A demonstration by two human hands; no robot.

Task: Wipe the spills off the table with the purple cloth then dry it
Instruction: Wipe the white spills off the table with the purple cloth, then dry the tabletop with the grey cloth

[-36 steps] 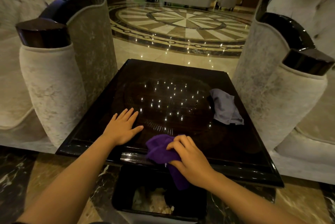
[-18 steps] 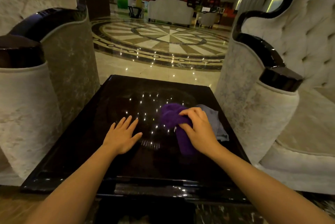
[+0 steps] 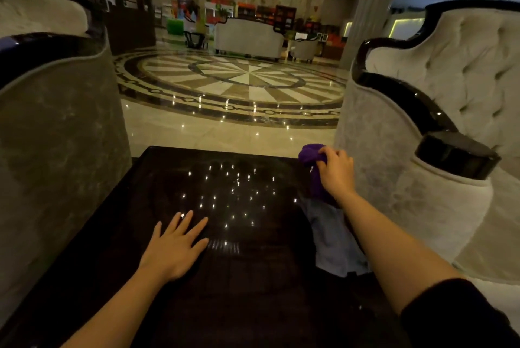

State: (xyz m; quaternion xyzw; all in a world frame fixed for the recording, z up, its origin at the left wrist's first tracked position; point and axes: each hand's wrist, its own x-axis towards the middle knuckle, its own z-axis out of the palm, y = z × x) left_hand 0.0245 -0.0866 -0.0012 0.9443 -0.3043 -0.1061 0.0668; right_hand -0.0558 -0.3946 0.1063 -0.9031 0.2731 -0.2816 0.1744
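Dark glossy table (image 3: 225, 291), ceiling lights mirrored as bright specks across its top. Right hand (image 3: 336, 171) at the far right corner, fingers closed around the bunched purple cloth (image 3: 311, 154); a tail of it hangs below the palm onto the tabletop. Left hand (image 3: 176, 249) flat on the table, fingers spread, holding nothing. Grey cloth (image 3: 334, 240) lies crumpled along the right edge, partly under the right forearm. Pale upholstered armchairs (image 3: 439, 88) flank both sides.

One head view looks forward and down along the table (image 3: 225, 291). Both forearms reach in close from below.
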